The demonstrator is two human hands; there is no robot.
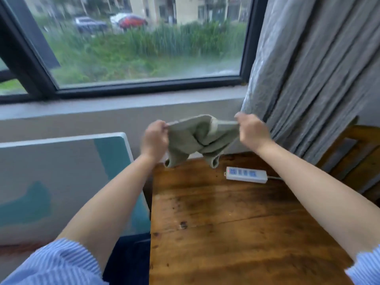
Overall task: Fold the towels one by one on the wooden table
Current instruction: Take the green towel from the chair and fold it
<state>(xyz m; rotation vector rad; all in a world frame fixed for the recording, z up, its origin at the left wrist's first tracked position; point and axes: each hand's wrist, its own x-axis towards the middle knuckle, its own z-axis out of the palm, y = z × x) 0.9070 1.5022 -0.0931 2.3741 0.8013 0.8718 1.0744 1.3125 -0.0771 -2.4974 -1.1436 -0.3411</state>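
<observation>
no readable text, power strip (246, 175) markings — too blurred

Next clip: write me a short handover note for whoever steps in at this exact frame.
Left hand pinches one top corner of the green towel; right hand pinches the other.
Towel hangs crumpled in the air above the far edge of the wooden table, not laid down.
Done: towel picked up.
Left: spread it, fold it on the table. No other towels in view.

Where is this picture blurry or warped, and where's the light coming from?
Head view: daylight enters through the window, whose outdoor scene is smeared; the frame bows from wide-angle distortion; both hands and the towel are slightly soft; the wooden table shows a dull sheen.
</observation>
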